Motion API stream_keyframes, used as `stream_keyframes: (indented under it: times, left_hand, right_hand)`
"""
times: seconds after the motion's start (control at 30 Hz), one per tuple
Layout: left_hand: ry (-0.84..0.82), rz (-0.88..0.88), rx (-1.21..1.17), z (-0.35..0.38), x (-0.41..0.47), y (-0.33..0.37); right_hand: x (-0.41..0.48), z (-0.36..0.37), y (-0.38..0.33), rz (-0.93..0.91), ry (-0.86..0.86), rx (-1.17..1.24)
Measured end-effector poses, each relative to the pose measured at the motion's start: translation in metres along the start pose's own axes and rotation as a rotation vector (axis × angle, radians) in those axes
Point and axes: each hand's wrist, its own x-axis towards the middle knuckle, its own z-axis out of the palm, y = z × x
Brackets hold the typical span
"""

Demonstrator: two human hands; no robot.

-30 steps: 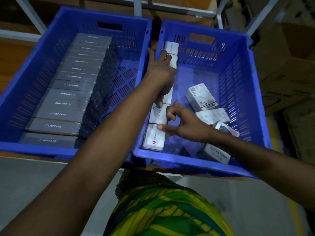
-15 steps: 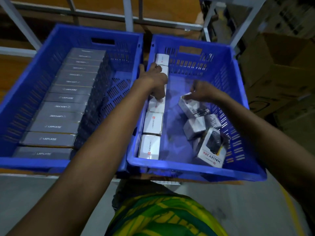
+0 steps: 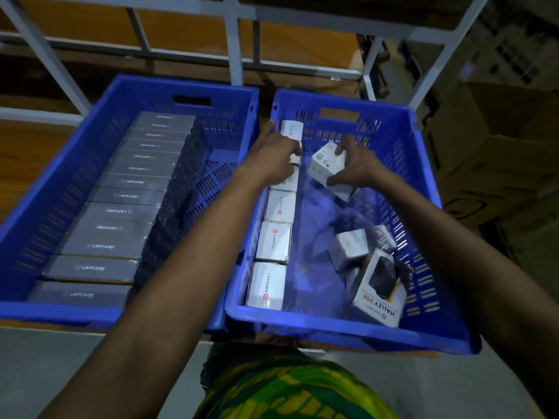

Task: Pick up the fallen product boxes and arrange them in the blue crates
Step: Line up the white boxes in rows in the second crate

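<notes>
Two blue crates stand side by side. The left crate holds a neat row of several grey Lapcare boxes. In the right crate a column of white boxes runs along the left wall. My left hand rests on the upper boxes of that column, fingers pressed on them. My right hand grips a white box, lifted and tilted near the crate's far end. Loose boxes lie jumbled at the right: a small white one and a Halley 20K box.
A white metal rack frame with wooden shelves stands behind the crates. Brown cardboard cartons are stacked to the right. Grey floor lies below the crates' front edge.
My right hand has picked a white box out of the loose pile and carried it up toward the far end, near the column. My left hand has stayed on the column's upper boxes.
</notes>
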Motion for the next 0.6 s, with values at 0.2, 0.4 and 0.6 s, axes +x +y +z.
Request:
stream_keyframes:
  times: [0.2,0.4,0.6]
  left_hand:
    - [-0.069,0.098,0.411,-0.006,-0.014,0.017]
    - [-0.109,0.059,0.479,-0.005,-0.012,0.019]
    - [-0.12,0.009,0.563,-0.005,-0.012,0.028]
  right_hand:
    - [0.037,-0.012,-0.003,-0.084,0.048,-0.155]
    - [0.058,-0.013,-0.006,-0.217,0.174,-0.114]
    - [0.07,-0.01,-0.017,-0.388,0.265,-0.15]
